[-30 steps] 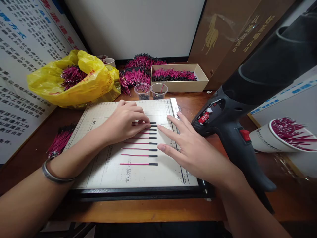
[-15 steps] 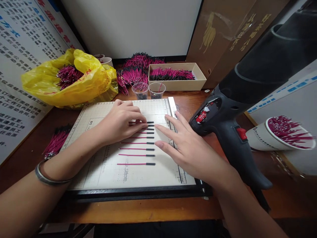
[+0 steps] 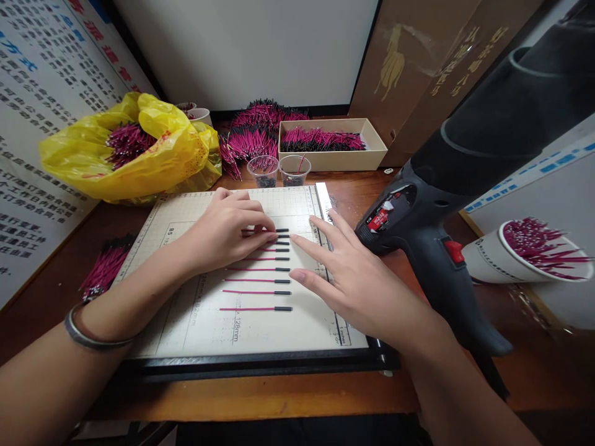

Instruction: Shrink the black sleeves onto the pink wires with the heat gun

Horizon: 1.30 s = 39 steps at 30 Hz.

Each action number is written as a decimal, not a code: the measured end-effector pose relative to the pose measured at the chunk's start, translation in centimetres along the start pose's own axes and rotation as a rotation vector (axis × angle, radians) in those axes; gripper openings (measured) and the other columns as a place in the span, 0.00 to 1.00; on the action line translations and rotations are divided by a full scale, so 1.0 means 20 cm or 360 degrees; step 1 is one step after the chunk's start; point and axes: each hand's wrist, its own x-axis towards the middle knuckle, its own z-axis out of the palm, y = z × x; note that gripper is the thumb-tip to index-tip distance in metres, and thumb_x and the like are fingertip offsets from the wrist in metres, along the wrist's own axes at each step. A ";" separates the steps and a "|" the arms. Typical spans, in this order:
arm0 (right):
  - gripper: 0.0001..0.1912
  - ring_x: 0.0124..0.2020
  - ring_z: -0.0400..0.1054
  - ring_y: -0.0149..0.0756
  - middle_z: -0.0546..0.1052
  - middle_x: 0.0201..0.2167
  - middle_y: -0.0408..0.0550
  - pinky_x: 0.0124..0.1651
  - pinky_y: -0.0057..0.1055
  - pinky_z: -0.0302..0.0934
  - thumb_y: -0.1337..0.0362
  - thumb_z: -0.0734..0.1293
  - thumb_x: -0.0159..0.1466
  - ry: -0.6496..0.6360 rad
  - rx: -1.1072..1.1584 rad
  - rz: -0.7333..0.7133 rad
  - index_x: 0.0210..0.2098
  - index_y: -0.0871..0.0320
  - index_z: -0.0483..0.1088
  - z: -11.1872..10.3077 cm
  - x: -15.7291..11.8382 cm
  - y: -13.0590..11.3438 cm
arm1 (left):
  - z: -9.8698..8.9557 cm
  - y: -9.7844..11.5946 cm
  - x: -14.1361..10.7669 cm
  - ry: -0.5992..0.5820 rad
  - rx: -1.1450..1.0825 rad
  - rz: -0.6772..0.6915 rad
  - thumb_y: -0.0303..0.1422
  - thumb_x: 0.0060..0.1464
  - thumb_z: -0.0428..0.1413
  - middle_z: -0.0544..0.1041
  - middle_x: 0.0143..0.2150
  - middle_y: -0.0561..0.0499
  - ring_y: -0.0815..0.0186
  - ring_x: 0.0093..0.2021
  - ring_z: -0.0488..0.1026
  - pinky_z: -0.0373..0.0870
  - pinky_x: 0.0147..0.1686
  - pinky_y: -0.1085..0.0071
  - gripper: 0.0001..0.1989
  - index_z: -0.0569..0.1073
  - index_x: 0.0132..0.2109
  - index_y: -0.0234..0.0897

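Observation:
Several magenta wires (image 3: pixel 253 309) with black sleeves (image 3: pixel 283 308) on their right ends lie in a row, roughly parallel, on a white paper-cutter board (image 3: pixel 186 334) printed with size lines. Near the row's far end, my left hand (image 3: pixel 232 223) is closed, thumb and index finger pinching a wire whose black sleeve (image 3: pixel 282 236) sticks out to the right. Part of that wire and its neighbours is hidden beneath the hand. My right hand (image 3: pixel 344 266) rests open at the right of the row, fingers spread, its index fingertip close to the sleeve ends.
A black heat gun (image 3: pixel 432 229) with a red switch stands at the right, beside a paper cup (image 3: pixel 488 254) of wires. Behind the board are two plastic cups (image 3: pixel 294 170), a cardboard box (image 3: pixel 332 161) of wires, loose wire piles (image 3: pixel 253 139) and a yellow bag (image 3: pixel 186 155).

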 end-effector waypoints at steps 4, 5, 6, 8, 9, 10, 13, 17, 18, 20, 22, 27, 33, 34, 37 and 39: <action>0.35 0.77 0.33 0.59 0.53 0.75 0.56 0.73 0.63 0.45 0.39 0.54 0.71 0.0010 -0.0028 -0.0025 0.68 0.50 0.64 0.01 0.00 0.01 | 0.00 0.00 0.00 0.0019 -0.0012 0.0016 0.45 0.68 0.51 0.80 0.33 0.50 0.62 0.37 0.67 0.53 0.43 0.61 0.19 0.81 0.36 0.41; 0.35 0.77 0.33 0.59 0.53 0.75 0.56 0.73 0.62 0.45 0.39 0.54 0.71 0.0010 -0.0041 -0.0030 0.69 0.50 0.63 0.01 0.00 0.01 | 0.00 0.00 0.00 0.0028 -0.0017 0.0027 0.45 0.68 0.51 0.80 0.33 0.50 0.62 0.37 0.67 0.52 0.43 0.61 0.19 0.81 0.36 0.41; 0.35 0.77 0.33 0.59 0.53 0.75 0.56 0.73 0.62 0.45 0.39 0.54 0.71 0.0009 -0.0056 -0.0033 0.69 0.50 0.63 0.00 0.00 0.01 | 0.00 0.00 0.00 0.0036 -0.0022 0.0037 0.45 0.68 0.51 0.80 0.32 0.50 0.63 0.37 0.67 0.52 0.43 0.61 0.19 0.81 0.36 0.41; 0.34 0.77 0.34 0.59 0.54 0.75 0.56 0.73 0.61 0.46 0.40 0.54 0.71 0.0006 -0.0087 -0.0039 0.69 0.50 0.63 0.00 0.00 0.00 | 0.01 -0.01 0.00 0.0047 -0.0026 0.0053 0.44 0.68 0.51 0.80 0.32 0.51 0.63 0.36 0.66 0.52 0.42 0.61 0.18 0.81 0.37 0.42; 0.33 0.77 0.35 0.59 0.54 0.75 0.56 0.73 0.61 0.46 0.41 0.54 0.72 0.0005 -0.0103 -0.0040 0.68 0.50 0.64 0.00 0.00 0.00 | 0.01 -0.01 0.00 0.0052 -0.0026 0.0061 0.44 0.68 0.52 0.80 0.32 0.51 0.63 0.36 0.66 0.51 0.42 0.61 0.18 0.81 0.37 0.42; 0.33 0.77 0.35 0.60 0.55 0.75 0.55 0.73 0.61 0.47 0.41 0.54 0.72 0.0001 -0.0114 -0.0040 0.68 0.49 0.64 0.00 0.00 0.00 | 0.01 -0.01 0.00 0.0059 -0.0023 0.0068 0.44 0.68 0.52 0.80 0.32 0.51 0.63 0.36 0.66 0.51 0.42 0.61 0.18 0.81 0.37 0.42; 0.32 0.77 0.35 0.59 0.55 0.75 0.55 0.72 0.60 0.47 0.42 0.54 0.72 -0.0011 -0.0123 -0.0030 0.68 0.49 0.64 -0.01 0.00 -0.01 | 0.01 0.00 0.00 0.0062 -0.0003 0.0073 0.42 0.67 0.53 0.80 0.32 0.51 0.63 0.35 0.65 0.51 0.42 0.62 0.16 0.81 0.37 0.41; 0.33 0.77 0.34 0.58 0.54 0.75 0.54 0.73 0.59 0.46 0.41 0.53 0.72 -0.0016 -0.0092 -0.0002 0.69 0.49 0.63 -0.01 0.00 -0.01 | 0.01 0.00 0.00 0.0051 0.0031 0.0041 0.40 0.66 0.55 0.79 0.31 0.51 0.63 0.35 0.65 0.52 0.42 0.62 0.14 0.81 0.37 0.41; 0.33 0.78 0.33 0.58 0.53 0.75 0.53 0.73 0.59 0.46 0.41 0.53 0.72 -0.0020 -0.0087 0.0003 0.69 0.49 0.63 -0.01 0.00 -0.01 | 0.01 0.01 0.00 0.0050 0.0035 0.0038 0.40 0.66 0.55 0.79 0.31 0.51 0.63 0.35 0.65 0.52 0.42 0.62 0.14 0.81 0.37 0.41; 0.34 0.78 0.33 0.57 0.53 0.76 0.53 0.73 0.60 0.46 0.40 0.53 0.72 -0.0028 -0.0082 0.0009 0.69 0.49 0.63 -0.01 0.00 -0.01 | 0.00 0.01 0.00 0.0052 0.0032 0.0045 0.40 0.66 0.55 0.78 0.31 0.51 0.63 0.35 0.64 0.51 0.42 0.62 0.14 0.81 0.36 0.40; 0.34 0.78 0.32 0.57 0.52 0.76 0.52 0.73 0.60 0.46 0.40 0.53 0.71 -0.0033 -0.0081 0.0017 0.69 0.48 0.62 -0.01 0.00 -0.01 | 0.01 0.00 0.00 0.0060 0.0020 0.0060 0.40 0.66 0.54 0.78 0.30 0.51 0.64 0.35 0.64 0.50 0.41 0.62 0.14 0.80 0.36 0.40; 0.33 0.78 0.33 0.56 0.54 0.75 0.50 0.73 0.60 0.47 0.41 0.53 0.72 -0.0014 -0.0075 0.0031 0.69 0.48 0.63 0.00 0.00 -0.01 | 0.01 0.01 0.00 0.0075 -0.0013 0.0061 0.39 0.65 0.54 0.77 0.30 0.51 0.64 0.34 0.64 0.49 0.40 0.63 0.14 0.80 0.35 0.39; 0.31 0.77 0.41 0.53 0.59 0.73 0.51 0.73 0.56 0.49 0.43 0.52 0.73 0.0060 -0.0121 0.0035 0.66 0.52 0.66 -0.02 0.01 0.00 | -0.03 0.02 0.00 0.0105 -0.0109 -0.0002 0.40 0.64 0.54 0.78 0.32 0.51 0.64 0.35 0.66 0.50 0.41 0.63 0.15 0.80 0.34 0.38; 0.31 0.76 0.44 0.53 0.60 0.73 0.52 0.72 0.56 0.51 0.43 0.53 0.73 0.0061 -0.0139 0.0047 0.66 0.53 0.66 -0.03 0.02 -0.01 | -0.04 0.02 0.01 0.0117 -0.0125 -0.0023 0.40 0.64 0.54 0.78 0.32 0.51 0.64 0.35 0.67 0.51 0.41 0.63 0.15 0.80 0.34 0.38; 0.31 0.74 0.50 0.53 0.60 0.72 0.55 0.69 0.56 0.56 0.44 0.54 0.73 0.0021 -0.0214 0.0066 0.66 0.54 0.65 -0.08 0.05 -0.03 | -0.05 -0.01 0.03 0.0150 -0.0174 -0.0093 0.41 0.63 0.54 0.79 0.33 0.51 0.64 0.36 0.68 0.55 0.41 0.64 0.16 0.79 0.34 0.37; 0.30 0.73 0.52 0.53 0.61 0.72 0.56 0.68 0.55 0.58 0.45 0.55 0.73 -0.0009 -0.0271 0.0060 0.66 0.54 0.64 -0.10 0.07 -0.05 | -0.05 -0.03 0.05 0.0143 -0.0226 -0.0123 0.41 0.62 0.55 0.79 0.32 0.51 0.65 0.35 0.69 0.57 0.41 0.65 0.15 0.79 0.33 0.37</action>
